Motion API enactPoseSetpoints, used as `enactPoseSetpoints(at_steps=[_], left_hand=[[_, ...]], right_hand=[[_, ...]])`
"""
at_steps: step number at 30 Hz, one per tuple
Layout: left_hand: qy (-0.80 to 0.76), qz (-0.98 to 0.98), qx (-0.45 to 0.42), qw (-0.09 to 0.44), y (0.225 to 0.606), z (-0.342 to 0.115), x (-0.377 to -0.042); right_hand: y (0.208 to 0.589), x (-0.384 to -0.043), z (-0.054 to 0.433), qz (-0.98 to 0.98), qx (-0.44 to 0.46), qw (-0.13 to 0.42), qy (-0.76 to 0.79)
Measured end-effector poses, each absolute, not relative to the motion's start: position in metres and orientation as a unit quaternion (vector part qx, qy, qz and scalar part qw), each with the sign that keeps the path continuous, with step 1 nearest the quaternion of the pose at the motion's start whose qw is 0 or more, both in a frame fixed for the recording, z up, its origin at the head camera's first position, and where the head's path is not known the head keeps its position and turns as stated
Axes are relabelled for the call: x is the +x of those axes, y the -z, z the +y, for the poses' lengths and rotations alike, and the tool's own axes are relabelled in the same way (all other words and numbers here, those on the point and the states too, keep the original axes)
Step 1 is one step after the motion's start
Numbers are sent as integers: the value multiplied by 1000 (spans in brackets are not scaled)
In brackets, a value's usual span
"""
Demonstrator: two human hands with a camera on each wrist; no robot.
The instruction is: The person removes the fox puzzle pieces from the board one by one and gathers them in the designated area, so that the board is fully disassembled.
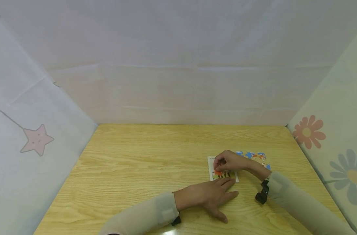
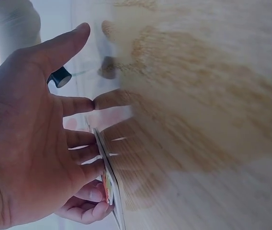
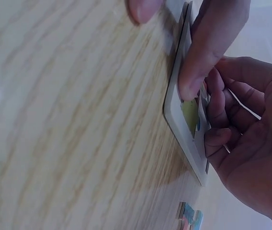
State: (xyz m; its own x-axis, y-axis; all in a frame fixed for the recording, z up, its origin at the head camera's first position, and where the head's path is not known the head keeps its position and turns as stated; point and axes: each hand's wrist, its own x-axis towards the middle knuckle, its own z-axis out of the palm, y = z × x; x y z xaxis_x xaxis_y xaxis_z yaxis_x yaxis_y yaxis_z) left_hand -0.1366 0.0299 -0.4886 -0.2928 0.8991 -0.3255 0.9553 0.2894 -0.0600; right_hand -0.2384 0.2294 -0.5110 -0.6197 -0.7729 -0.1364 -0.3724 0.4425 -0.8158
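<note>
A white-bordered jigsaw puzzle board (image 1: 211, 178) lies on the wooden table, its lower part filled with green, orange and dark-striped picture pieces. My left hand (image 1: 212, 195) is spread, fingers straight, with fingertips resting on the board's near edge; in the right wrist view one left finger (image 3: 200, 67) presses the white border. Over the board, my right hand (image 1: 232, 161) has curled fingers and pinches an orange puzzle piece (image 1: 217, 172) against the picture. The curled fingers hide most of that piece. In the left wrist view the right fingertips (image 2: 95, 211) touch the board's picture side.
Several loose puzzle pieces (image 1: 256, 156) with blue and orange parts lie right of the board, partly behind the right wrist. Pale cloth walls stand behind and at both sides of the table (image 1: 131, 156). Each wrist bears a black camera (image 1: 262, 193).
</note>
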Motion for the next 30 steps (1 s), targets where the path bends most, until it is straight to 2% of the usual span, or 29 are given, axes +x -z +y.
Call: enactPoseSetpoints(at_steps=[23,30], left_hand=[[131,802,569,126,493,36,-135],[135,802,571,113,491,35,-133]], right_hand=[[518,-239,232,799,-333,268,422],[519,-238,233,796,-325,267,435]])
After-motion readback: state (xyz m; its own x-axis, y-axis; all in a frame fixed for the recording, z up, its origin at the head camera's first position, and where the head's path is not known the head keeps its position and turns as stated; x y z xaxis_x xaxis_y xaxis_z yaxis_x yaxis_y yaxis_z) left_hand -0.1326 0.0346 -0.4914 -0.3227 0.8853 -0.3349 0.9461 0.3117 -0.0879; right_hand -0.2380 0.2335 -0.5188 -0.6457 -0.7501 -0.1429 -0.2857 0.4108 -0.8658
